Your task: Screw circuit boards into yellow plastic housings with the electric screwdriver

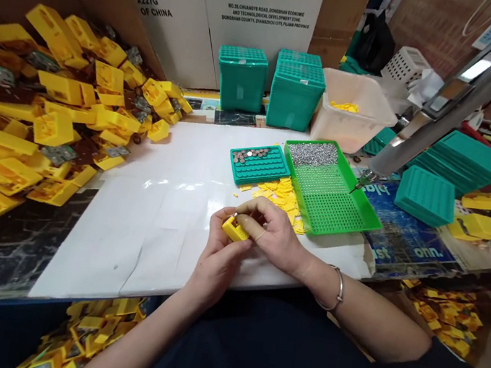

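A small yellow plastic housing [236, 230] is held over the front of the white work surface. My left hand [217, 255] wraps round it from the left and below. My right hand [269, 229] is closed at its upper side, with thumb and fingers pinched at a small part too tiny to make out. Just beyond my hands lies a pile of flat yellow pieces [281, 196]. Behind it sits a teal ridged tray [259, 172] with several round metallic discs. A green tray [335, 208] to the right holds many small silvery screws [314, 153] at its far end.
Yellow housings [67, 91] are heaped at the left. Teal tray stacks [240, 79] and a pale bin [351, 114] stand at the back. A metal arm with a driver tip [369, 174] hangs over the green tray. More teal trays [427, 195] lie at the right.
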The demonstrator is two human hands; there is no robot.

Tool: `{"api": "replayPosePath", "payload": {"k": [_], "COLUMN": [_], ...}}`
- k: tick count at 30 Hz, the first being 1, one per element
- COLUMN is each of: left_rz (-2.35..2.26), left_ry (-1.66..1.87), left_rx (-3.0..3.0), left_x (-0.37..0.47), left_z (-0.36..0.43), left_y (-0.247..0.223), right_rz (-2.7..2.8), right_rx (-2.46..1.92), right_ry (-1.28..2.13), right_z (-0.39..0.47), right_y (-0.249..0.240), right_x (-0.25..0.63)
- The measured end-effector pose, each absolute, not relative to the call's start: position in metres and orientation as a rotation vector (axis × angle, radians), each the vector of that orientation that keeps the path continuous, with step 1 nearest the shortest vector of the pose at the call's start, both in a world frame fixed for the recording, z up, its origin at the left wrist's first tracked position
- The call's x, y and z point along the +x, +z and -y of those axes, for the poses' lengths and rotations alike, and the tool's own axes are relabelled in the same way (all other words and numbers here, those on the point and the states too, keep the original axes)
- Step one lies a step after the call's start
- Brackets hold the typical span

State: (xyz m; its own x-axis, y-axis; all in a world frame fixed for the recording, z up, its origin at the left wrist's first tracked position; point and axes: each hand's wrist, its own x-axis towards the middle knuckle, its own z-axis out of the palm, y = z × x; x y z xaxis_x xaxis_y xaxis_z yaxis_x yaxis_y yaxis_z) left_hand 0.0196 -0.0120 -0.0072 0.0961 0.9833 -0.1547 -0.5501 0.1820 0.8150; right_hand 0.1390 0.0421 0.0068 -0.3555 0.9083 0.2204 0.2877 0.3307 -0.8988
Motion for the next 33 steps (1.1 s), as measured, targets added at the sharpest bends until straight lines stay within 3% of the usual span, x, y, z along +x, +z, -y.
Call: {"api": "replayPosePath", "payload": {"k": [10,12,16,19,29,31,33], "left_rz": [-0.900,-0.902,-0.957,-0.945,-0.871,-0.845,-0.826], "left_ry": [1.210,1.187,1.131,1.181,1.275,1.298,1.322], "left_rx": [0.768,0.667,0.590,0.591,0.647,0.652,0.674], "left_x": [0.012,0.010,0.008,0.008,0.006,0.007,0.007], "left_z": [0.010,0.007,0.005,0.004,0.005,0.006,0.007], "left_y": [-0.012,-0.008,-0.005,-0.009,-0.018,-0.019,-0.021], "right_rz": [1.936,2.059,2.309,2.474,2.433,2.404,2.341], "right_rx": [-1.067,-1.054,-1.404,-1.646,-1.743,-1.606,-1.337], "right_ry": [1.396,1.203,0.322,0.070,-0.011,0.123,0.537], "right_z": [-0.063,-0.084,-0.142,-0.174,-0.177,-0.154,-0.123], "right_y": [0.025,0.031,0.044,0.042,0.044,0.050,0.052], "right_x": [0.156,0.161,0.166,0.157,0.137,0.137,0.138]}}
